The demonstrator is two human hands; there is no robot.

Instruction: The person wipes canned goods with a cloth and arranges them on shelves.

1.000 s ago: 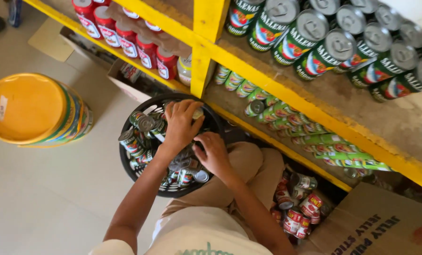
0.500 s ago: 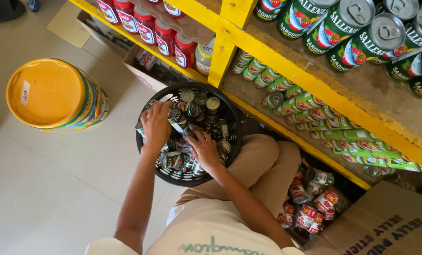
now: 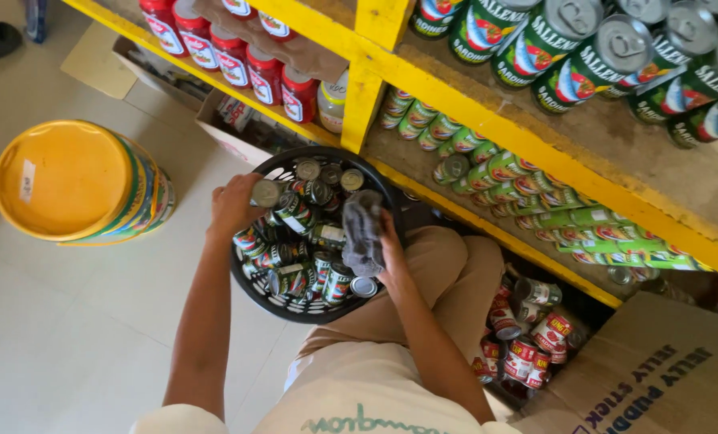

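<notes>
A black round basket (image 3: 385, 195) full of small tins rests on my lap. My left hand (image 3: 234, 205) grips one small tin (image 3: 266, 193) by its side, lifted just above the heap at the basket's left rim. My right hand (image 3: 389, 249) holds a grey cloth (image 3: 363, 231) over the basket's right side, above the tins. Several loose tins (image 3: 303, 269) with green and red labels lie jumbled under both hands.
A yellow-lidded bucket (image 3: 61, 181) stands on the tiled floor at left. Yellow shelves (image 3: 455, 88) hold red-labelled tins (image 3: 238, 60) and green-labelled tins (image 3: 536, 181). More tins (image 3: 528, 341) sit in a low box, beside a cardboard carton (image 3: 656, 378) at right.
My left hand has closed on a tin and raised it at the basket's left edge. My right hand has picked up the grey cloth. The view shifted slightly.
</notes>
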